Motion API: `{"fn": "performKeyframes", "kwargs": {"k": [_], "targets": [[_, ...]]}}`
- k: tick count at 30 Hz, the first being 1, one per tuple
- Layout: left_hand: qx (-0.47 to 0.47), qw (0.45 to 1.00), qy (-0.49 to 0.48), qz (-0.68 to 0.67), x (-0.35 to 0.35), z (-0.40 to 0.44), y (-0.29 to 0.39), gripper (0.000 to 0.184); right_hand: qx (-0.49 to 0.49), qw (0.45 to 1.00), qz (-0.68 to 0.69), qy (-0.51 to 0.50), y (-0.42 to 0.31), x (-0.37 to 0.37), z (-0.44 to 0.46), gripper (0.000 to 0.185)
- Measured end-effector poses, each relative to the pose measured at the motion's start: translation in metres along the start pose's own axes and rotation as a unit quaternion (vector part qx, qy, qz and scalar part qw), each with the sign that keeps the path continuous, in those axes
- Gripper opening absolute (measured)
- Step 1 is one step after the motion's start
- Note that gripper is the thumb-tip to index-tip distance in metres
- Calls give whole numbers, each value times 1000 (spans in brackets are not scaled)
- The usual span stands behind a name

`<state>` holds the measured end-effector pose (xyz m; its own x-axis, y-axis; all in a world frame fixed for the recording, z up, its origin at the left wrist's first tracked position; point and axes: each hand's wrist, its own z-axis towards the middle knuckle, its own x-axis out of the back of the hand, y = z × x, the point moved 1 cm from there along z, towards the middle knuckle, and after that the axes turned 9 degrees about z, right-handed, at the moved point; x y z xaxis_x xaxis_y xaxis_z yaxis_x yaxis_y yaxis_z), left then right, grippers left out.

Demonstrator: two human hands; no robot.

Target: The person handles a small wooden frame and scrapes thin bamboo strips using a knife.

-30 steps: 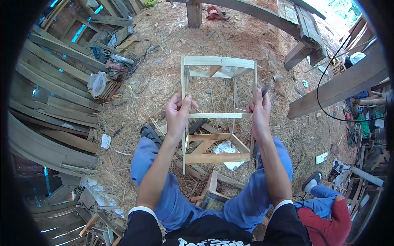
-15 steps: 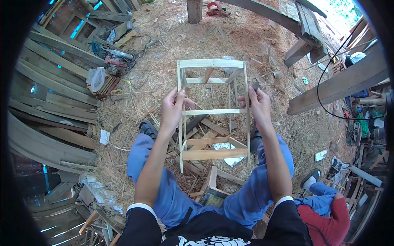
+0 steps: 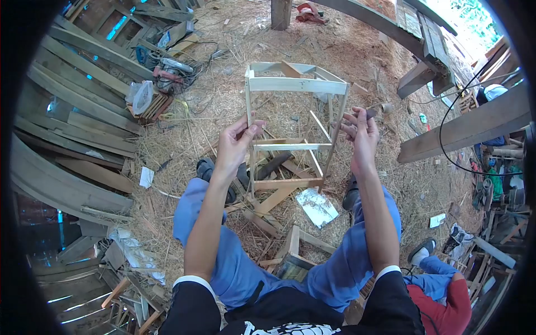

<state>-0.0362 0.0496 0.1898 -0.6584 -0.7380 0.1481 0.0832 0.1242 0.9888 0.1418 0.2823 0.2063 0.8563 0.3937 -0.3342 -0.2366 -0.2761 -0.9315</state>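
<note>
A small frame of pale wooden strips [image 3: 298,85] stands upright between my knees, its top tilted away from me. My left hand [image 3: 233,146] is closed around its left post, thumb and fingers pinching the strip below the top rail. My right hand [image 3: 364,144] is beside the right post, fingers partly curled; whether the fingertips touch the post is unclear. Between this hand's thumb and fingers sits a small dark flat piece [image 3: 371,113], its kind not clear.
Straw and shavings cover the ground [image 3: 223,84], with wood offcuts [image 3: 276,200] and a white sheet [image 3: 316,207] below the frame. Power tools [image 3: 173,77] lie left of it. A thick beam [image 3: 463,125] juts in from the right. Another person in a red shirt [image 3: 446,307] sits lower right.
The frame has tipped, its top swinging away, so its upper face shows. My right hand has come off the right post a little, to the right. My left hand keeps its grip.
</note>
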Motion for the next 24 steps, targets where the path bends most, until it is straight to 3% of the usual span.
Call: {"fn": "performKeyframes", "kwargs": {"k": [2,8,13,20,24], "targets": [[-26,999,7,29,2,-5,11,46,-18,1000,-20,-10,2,-5,0,38],[122,992,38,-9,13,-2,-1,42,-19,990,-106,-89,25,-13,2,35],[90,995,22,42,16,1,-29,32,-108,982,-129,-83,36,-13,8,36],[77,996,38,-22,16,-1,-9,51,-54,985,-135,-98,40,-19,7,36],[174,982,68,-25,13,2,0,51,-73,983,-131,-101,39,-20,4,33]]}}
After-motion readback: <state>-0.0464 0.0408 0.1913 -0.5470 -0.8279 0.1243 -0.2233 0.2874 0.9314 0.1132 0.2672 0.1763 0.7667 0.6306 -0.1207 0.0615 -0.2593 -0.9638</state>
